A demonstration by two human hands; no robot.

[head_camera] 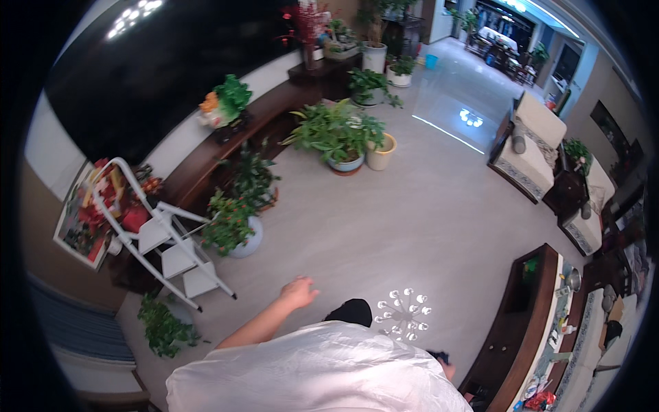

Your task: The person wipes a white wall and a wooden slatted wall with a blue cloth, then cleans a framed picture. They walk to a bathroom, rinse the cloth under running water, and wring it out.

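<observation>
My left hand (299, 292) hangs in front of me over the pale floor (350, 232), holding nothing, its fingers loosely bent and apart. Nearest to it on the left is a white folding step ladder (175, 260), standing unfolded. Most of my right hand (448, 368) is hidden behind my white shirt (329, 365). A small dark object (438, 355) shows right beside that hand; whether the fingers grip it cannot be made out. Below my left hand, one dark-clad knee (352, 311) juts out past the shirt.
Potted plants (231, 226) line a low dark wood TV cabinet (242, 136) under a large black screen (170, 67). A yellowish bucket (380, 157) stands by a blue-white planter (346, 164). To the right are a wooden coffee table (530, 309) with small items and cushioned armchairs (530, 149).
</observation>
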